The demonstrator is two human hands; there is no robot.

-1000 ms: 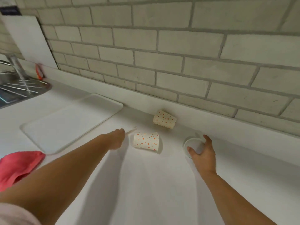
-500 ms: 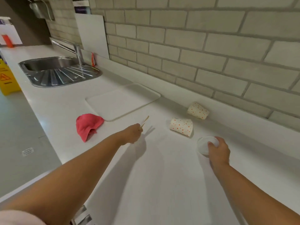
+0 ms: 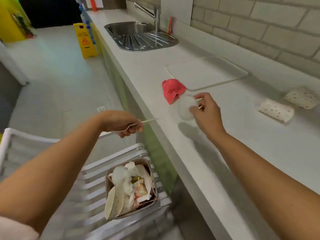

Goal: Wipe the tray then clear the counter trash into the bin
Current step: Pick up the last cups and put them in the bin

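Now, stick [image 3: 149,120] in left hand [image 3: 121,123]

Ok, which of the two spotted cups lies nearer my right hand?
The front cup, further out from the wall; the other cup lies behind it, closer to the wall.

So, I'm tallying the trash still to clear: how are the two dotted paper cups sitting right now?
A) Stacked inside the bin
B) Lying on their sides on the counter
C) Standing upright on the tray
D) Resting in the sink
B: the nearer cup and the farther cup both lie on their sides on the counter, off the tray.
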